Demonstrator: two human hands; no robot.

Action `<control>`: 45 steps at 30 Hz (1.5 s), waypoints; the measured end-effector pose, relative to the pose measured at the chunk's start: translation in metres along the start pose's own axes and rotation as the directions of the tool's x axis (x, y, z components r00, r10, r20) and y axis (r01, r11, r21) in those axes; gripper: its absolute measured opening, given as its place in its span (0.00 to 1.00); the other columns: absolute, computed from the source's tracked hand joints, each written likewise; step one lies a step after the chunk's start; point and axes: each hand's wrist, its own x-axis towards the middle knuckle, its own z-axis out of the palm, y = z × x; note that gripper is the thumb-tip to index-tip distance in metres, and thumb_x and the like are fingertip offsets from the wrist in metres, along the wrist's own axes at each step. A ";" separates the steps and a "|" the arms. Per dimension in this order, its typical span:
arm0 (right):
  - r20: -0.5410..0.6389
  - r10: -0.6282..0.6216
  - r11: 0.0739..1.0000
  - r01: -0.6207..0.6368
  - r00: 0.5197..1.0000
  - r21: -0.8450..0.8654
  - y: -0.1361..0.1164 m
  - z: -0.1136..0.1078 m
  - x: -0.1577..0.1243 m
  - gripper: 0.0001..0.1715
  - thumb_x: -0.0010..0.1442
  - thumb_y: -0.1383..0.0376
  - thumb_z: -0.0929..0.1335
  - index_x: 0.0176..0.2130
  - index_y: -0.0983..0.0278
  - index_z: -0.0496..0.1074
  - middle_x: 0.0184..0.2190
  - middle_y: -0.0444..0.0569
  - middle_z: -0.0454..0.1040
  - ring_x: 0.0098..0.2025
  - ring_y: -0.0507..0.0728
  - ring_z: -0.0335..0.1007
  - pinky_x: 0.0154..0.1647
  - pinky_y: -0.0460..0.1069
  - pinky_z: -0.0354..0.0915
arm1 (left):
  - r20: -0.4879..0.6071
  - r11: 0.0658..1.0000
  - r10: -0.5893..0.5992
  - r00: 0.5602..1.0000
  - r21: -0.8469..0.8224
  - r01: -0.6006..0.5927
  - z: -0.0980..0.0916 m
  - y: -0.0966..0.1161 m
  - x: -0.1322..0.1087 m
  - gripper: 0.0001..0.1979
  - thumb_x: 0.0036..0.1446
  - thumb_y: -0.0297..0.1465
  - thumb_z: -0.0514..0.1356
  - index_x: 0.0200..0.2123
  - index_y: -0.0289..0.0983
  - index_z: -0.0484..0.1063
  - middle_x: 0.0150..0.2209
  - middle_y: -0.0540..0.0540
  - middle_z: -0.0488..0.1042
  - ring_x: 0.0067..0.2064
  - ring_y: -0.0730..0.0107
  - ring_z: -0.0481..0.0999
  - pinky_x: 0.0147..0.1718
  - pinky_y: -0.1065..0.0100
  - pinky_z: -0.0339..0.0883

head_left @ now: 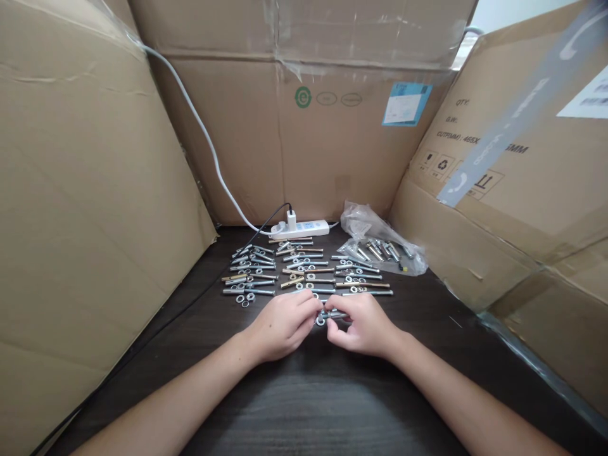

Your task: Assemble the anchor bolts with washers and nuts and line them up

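Note:
Low in the middle of the head view, my right hand (368,324) is closed around a silver expansion bolt (337,314), which lies roughly level and points left. My left hand (285,324) meets it at that left end, its fingertips pinched together. Whatever those fingertips hold is hidden behind them. A washer (320,322) shows just under the gap between the two hands. Beyond my hands, several bolts with sleeves (311,271) are laid out in columns, with loose nuts and washers (244,299) beside them.
A clear plastic bag (358,221) with more bolts lies at the back right. A white power strip (311,228) with a plug and cables sits at the back. Cardboard boxes (228,126) wall in the dark table (313,399) on three sides. A black cable (171,325) crosses the left side.

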 end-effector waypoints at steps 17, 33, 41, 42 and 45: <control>-0.002 0.013 1.000 -0.013 1.000 -0.002 -0.002 -0.002 0.001 0.08 0.48 0.65 0.65 0.30 0.63 0.73 0.16 0.42 0.69 0.19 0.50 0.61 0.23 0.43 0.55 | -0.100 0.970 -0.157 0.983 -0.203 0.135 0.006 0.000 0.000 0.06 0.55 0.30 0.54 0.26 0.36 0.62 0.26 0.51 0.64 0.28 0.73 0.60 0.27 0.70 0.51; -0.005 -0.078 0.994 0.078 0.997 0.078 -0.003 -0.007 0.001 0.13 0.59 0.65 0.64 0.44 0.61 0.72 0.35 0.45 0.79 0.33 0.52 0.75 0.36 0.44 0.64 | 0.496 -0.388 -0.386 0.778 -0.853 0.350 0.020 0.030 0.008 0.13 0.62 0.35 0.46 0.26 0.36 0.56 0.20 0.57 0.48 0.18 0.81 0.43 0.19 0.75 0.44; 0.056 -0.066 0.997 0.064 0.996 0.037 0.000 -0.006 0.001 0.17 0.60 0.64 0.65 0.49 0.59 0.71 0.42 0.45 0.79 0.40 0.53 0.76 0.41 0.44 0.66 | 0.512 -0.392 -0.398 0.761 -0.845 0.363 0.025 0.026 0.008 0.16 0.64 0.35 0.43 0.25 0.36 0.56 0.20 0.57 0.48 0.18 0.81 0.43 0.20 0.74 0.42; 0.066 -0.062 0.998 0.059 0.996 0.035 0.000 -0.007 0.001 0.17 0.60 0.64 0.65 0.49 0.59 0.71 0.41 0.45 0.79 0.39 0.53 0.76 0.40 0.44 0.66 | 0.514 -0.395 -0.395 0.761 -0.843 0.365 0.025 0.025 0.008 0.16 0.64 0.35 0.43 0.25 0.36 0.55 0.20 0.57 0.48 0.18 0.81 0.42 0.20 0.74 0.42; 0.088 -0.048 0.999 0.045 0.995 0.025 0.000 -0.007 0.002 0.15 0.60 0.63 0.64 0.47 0.60 0.72 0.38 0.45 0.80 0.36 0.53 0.76 0.37 0.44 0.65 | 0.516 -0.398 -0.384 0.766 -0.840 0.367 0.026 0.024 0.007 0.16 0.64 0.36 0.44 0.25 0.36 0.56 0.20 0.57 0.48 0.18 0.81 0.43 0.20 0.74 0.42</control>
